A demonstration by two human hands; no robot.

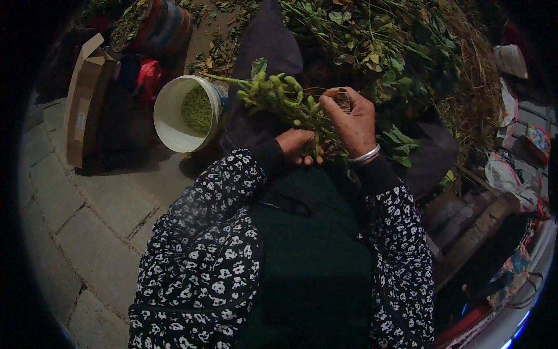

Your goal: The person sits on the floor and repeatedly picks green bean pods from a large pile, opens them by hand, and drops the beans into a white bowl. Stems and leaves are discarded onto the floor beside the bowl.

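A cut soybean stalk with plump green pods (279,89) lies across the front of my body, its bare stem end pointing left. My left hand (301,146) is closed around the lower part of this plant, fingers curled under it. Above and to the right, my right hand (351,118) has thumb and forefinger bent together at the plant's right side; whether a pod is pinched between them I cannot tell. A silver bangle circles the right wrist. Left of the plant, a white plastic bucket (163,115) tilts towards me with many small green beans (197,111) inside.
An upright cardboard box (85,104) and a red plastic bag (148,76) are beyond the bucket on the left. Leafy bean plants (375,39) are heaped ahead, with dry straw (475,87) at right. Stone paving (100,231) covers the left ground. Wooden pieces (475,231) lie at lower right.
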